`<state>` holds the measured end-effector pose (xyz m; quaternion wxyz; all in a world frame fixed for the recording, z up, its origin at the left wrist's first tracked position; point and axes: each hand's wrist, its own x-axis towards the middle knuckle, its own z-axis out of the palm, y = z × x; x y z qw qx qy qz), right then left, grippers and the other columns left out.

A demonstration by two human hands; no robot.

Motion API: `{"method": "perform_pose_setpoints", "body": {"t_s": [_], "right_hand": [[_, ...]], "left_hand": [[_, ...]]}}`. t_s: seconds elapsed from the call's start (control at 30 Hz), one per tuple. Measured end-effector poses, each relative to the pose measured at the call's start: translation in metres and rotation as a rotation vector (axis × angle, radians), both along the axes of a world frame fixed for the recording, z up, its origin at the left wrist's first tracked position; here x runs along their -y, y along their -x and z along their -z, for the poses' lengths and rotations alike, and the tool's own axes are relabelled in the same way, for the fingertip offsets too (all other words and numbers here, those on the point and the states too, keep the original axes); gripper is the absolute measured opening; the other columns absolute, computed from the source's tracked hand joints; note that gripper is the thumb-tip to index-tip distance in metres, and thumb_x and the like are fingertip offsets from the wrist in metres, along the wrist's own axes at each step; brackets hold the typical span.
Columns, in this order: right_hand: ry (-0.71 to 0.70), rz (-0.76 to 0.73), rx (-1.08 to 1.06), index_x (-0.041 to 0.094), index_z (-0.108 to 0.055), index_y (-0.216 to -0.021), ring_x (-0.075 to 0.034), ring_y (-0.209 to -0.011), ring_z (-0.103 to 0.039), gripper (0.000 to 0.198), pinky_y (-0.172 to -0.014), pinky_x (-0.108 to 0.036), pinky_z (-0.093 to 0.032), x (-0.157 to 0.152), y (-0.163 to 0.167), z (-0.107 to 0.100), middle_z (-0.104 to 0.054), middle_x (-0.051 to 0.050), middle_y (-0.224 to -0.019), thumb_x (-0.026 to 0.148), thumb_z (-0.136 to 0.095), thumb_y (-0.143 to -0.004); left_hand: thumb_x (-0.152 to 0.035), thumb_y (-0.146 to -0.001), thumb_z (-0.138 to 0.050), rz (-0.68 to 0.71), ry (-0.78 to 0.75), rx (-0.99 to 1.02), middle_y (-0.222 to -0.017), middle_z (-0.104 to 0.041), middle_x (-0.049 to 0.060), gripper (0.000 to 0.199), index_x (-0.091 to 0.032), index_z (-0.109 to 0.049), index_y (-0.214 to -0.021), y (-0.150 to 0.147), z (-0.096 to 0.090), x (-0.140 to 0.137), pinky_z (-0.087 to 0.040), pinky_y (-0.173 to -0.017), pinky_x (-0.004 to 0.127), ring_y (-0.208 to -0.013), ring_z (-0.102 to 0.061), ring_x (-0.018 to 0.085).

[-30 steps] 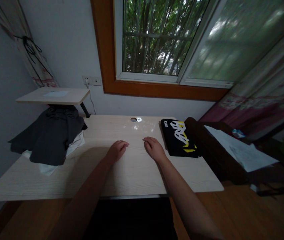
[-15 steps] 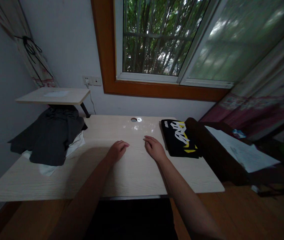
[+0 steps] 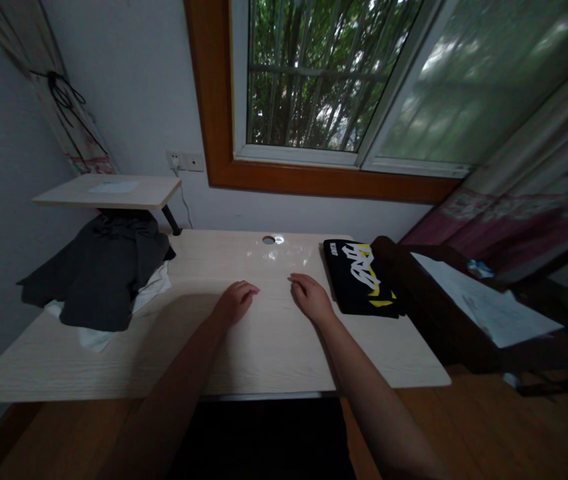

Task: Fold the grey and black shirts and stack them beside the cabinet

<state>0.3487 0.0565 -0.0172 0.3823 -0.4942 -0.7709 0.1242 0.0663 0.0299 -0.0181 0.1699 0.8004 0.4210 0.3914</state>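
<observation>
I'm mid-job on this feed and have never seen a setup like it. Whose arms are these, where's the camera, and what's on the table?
There is no machine here: these are a person's own bare arms. One camera worn on the head looks forward and down, so the left hand shows at left and the right hand at right. Both appear to rest on the pale table, apart, holding nothing. At left lies a heap of dark grey cloth with white cloth showing beneath it, next to a small raised shelf. Beside the right hand lies a folded black cloth with white and yellow print.
</observation>
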Motion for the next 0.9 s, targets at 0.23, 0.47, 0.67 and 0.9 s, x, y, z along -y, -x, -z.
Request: {"method": "perform_pose_setpoints", "body": {"t_s": [0.23, 0.47, 0.67, 0.9], "right_hand": [[0.003, -0.008, -0.014, 0.025, -0.073, -0.115, -0.023, -0.113, -0.067, 0.03, -0.105, -0.042, -0.052, 0.0, -0.001, -0.001, -0.072, -0.008, -0.12, 0.025, -0.051, -0.095], [0.0, -0.026, -0.017, 0.025, -0.073, -0.114, -0.023, -0.113, -0.066, 0.029, -0.105, -0.041, -0.051, -0.001, -0.002, 0.001, -0.073, -0.007, -0.118, 0.023, -0.051, -0.094], [-0.006, -0.032, -0.012, 0.024, -0.073, -0.114, -0.023, -0.112, -0.065, 0.03, -0.105, -0.041, -0.05, -0.002, -0.002, 0.0, -0.073, -0.007, -0.117, 0.023, -0.05, -0.095], [-0.003, -0.026, 0.001, 0.023, -0.073, -0.114, -0.023, -0.112, -0.065, 0.031, -0.105, -0.041, -0.05, -0.001, -0.002, -0.001, -0.073, -0.008, -0.116, 0.022, -0.049, -0.094]], "left_hand": [[-0.012, -0.091, -0.049, -0.295, -0.189, -0.087, -0.101, -0.072, 0.007, 0.027, -0.021, -0.07, -0.105, 0.016, -0.016, -0.002, -0.048, -0.099, 0.042, -0.1, -0.063, 0.023], [-0.027, -0.088, -0.058, -0.573, -0.238, -0.253, -0.123, -0.066, 0.014, 0.037, -0.018, -0.069, -0.122, 0.08, -0.038, -0.017, -0.034, -0.115, 0.052, -0.124, -0.054, 0.032], [-0.033, -0.086, -0.063, -0.841, -0.202, -0.477, -0.157, -0.039, 0.018, 0.059, -0.018, -0.053, -0.143, 0.147, -0.088, 0.003, -0.009, -0.119, 0.07, -0.151, -0.017, 0.042], [-0.036, -0.084, -0.067, -1.047, -0.048, -0.614, -0.161, -0.031, 0.025, 0.074, -0.015, -0.042, -0.15, 0.204, -0.102, 0.022, -0.028, -0.107, 0.069, -0.141, -0.028, 0.05]]}}
